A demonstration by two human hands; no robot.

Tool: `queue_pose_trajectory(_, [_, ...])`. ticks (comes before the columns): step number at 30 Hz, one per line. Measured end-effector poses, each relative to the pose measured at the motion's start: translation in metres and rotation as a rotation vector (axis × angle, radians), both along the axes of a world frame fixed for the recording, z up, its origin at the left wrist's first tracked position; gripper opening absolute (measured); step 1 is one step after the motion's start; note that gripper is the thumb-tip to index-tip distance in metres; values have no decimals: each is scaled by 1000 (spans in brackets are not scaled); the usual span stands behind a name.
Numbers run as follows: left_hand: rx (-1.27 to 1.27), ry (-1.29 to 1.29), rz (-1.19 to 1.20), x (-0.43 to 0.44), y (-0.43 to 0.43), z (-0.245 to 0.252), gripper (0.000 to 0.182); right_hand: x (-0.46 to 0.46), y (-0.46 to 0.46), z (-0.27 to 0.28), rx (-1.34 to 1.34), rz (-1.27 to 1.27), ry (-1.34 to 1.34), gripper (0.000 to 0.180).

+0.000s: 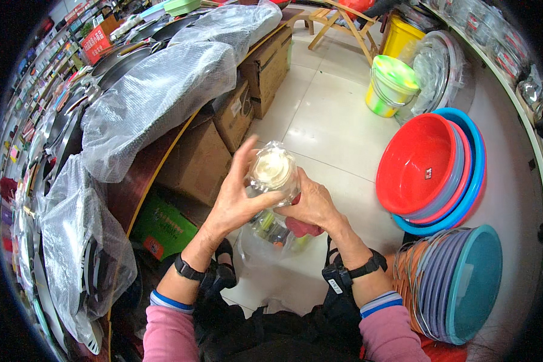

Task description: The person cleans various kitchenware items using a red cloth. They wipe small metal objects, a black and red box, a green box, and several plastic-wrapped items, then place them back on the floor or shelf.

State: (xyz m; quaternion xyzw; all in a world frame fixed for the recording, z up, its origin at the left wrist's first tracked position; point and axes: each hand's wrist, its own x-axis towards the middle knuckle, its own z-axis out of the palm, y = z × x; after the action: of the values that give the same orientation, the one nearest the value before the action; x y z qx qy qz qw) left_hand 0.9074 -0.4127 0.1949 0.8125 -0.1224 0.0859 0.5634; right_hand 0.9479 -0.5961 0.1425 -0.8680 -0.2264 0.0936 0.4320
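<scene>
Between my hands is a round, cream-coloured stack (271, 169) in clear plastic wrap; cups or bowls, I cannot tell which. My left hand (240, 194) curves around its left side, thumb across the near edge and fingers slightly blurred. From the right, my right hand (314, 201) grips the wrapped stack, its far fingers hidden. Dark red cloth-like material (303, 227) shows below the right palm. Beneath both hands is a clear plastic bag (258, 246) with dark and yellow-green contents, partly covered by them.
At left, bubble wrap (163, 95) covers goods along a counter, with frying pans (126, 65) behind. Cardboard boxes (194, 158) and a green box (165, 226) sit underneath. Stacked basins (416, 165), buckets (475, 285) and a lidded pail (391, 86) line the right. A wooden folding stool (344, 27) stands ahead.
</scene>
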Motion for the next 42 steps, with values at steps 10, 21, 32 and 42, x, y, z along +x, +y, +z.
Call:
queue_pose_trajectory(10, [507,-57,282,28,-7,-8,81,12,14,-22,-30,-61,-172,94])
queue_pose_trajectory(21, [682,246,623,99,134,-228,77,21,-40,-30,19,-331,-61,88])
queue_pose_trajectory(32, [809,386,637,92,182,-356,80,20,-39,-37,-193,-192,284,69])
queue_pose_trajectory(42, [797,465,535,77,192,-351,98,-7,5,-93,-848,549,368,66])
